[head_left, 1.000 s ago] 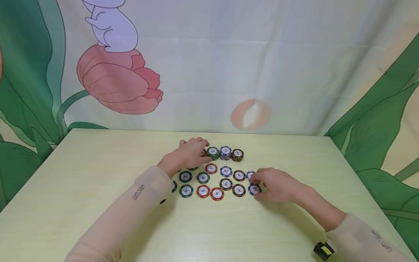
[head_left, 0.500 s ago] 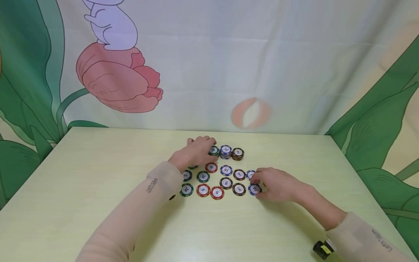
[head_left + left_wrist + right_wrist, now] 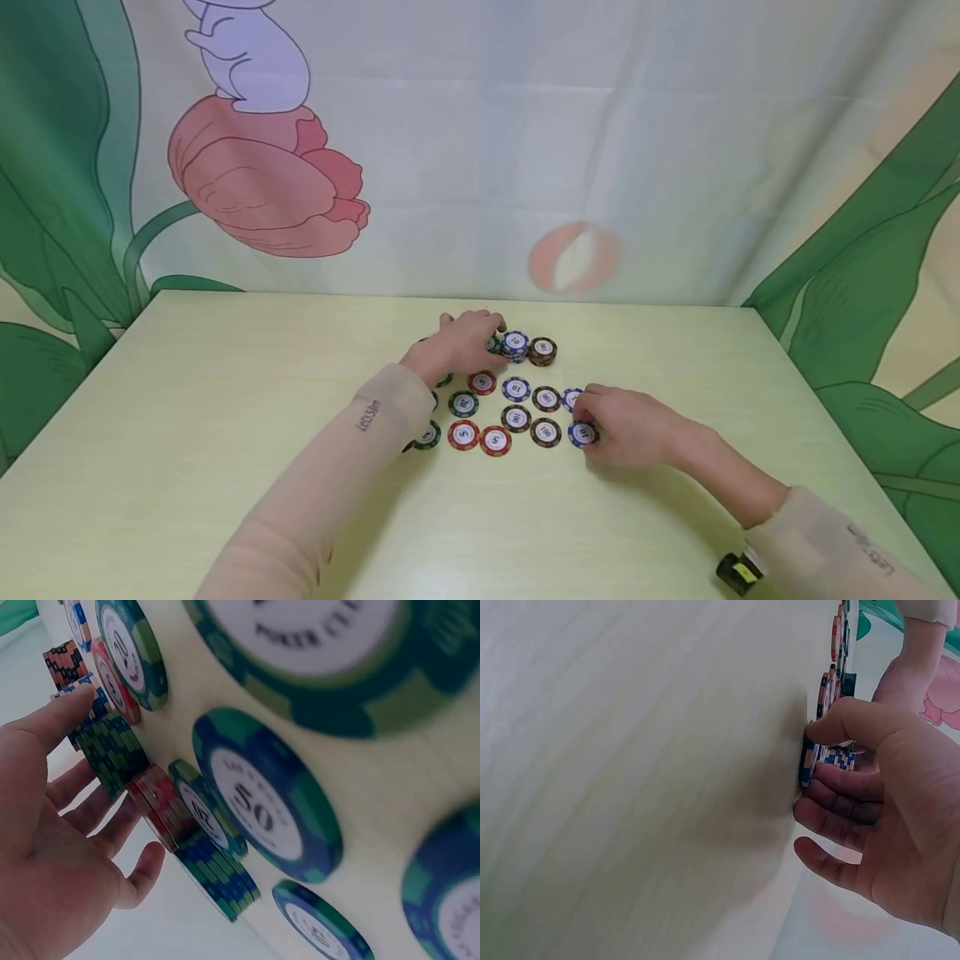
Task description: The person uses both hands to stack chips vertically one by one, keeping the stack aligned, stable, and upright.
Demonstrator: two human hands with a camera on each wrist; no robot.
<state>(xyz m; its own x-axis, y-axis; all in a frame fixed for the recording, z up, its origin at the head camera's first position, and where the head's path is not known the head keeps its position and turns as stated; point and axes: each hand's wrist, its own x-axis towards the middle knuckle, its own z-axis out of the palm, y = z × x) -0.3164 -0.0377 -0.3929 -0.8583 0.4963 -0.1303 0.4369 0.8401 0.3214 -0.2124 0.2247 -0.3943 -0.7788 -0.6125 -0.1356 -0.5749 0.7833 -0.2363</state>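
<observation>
My left hand (image 3: 467,343) reaches round the row of poker chip stacks at the back, its thumb in front and its fingers behind. In the left wrist view its thumb tip is by the blue stack (image 3: 95,707), next to the green stack (image 3: 112,754); contact is unclear. The red stack (image 3: 161,806) and a blue-and-green stack (image 3: 217,874) stand beyond the fingers. My right hand (image 3: 633,425) pinches a blue poker chip (image 3: 582,433) at the right end of the loose chips, thumb and forefinger at its edge. Another blue chip (image 3: 572,399) is partly behind that hand.
Loose red chips (image 3: 464,435), black chips (image 3: 546,432) and green chips (image 3: 463,404) lie flat between the hands. A black stack (image 3: 543,351) ends the back row on the right. A printed curtain (image 3: 450,167) hangs behind the table (image 3: 225,400).
My left hand has slid right along the back stacks, from around the red and green ones to the blue one. My right hand stays at the same blue chip.
</observation>
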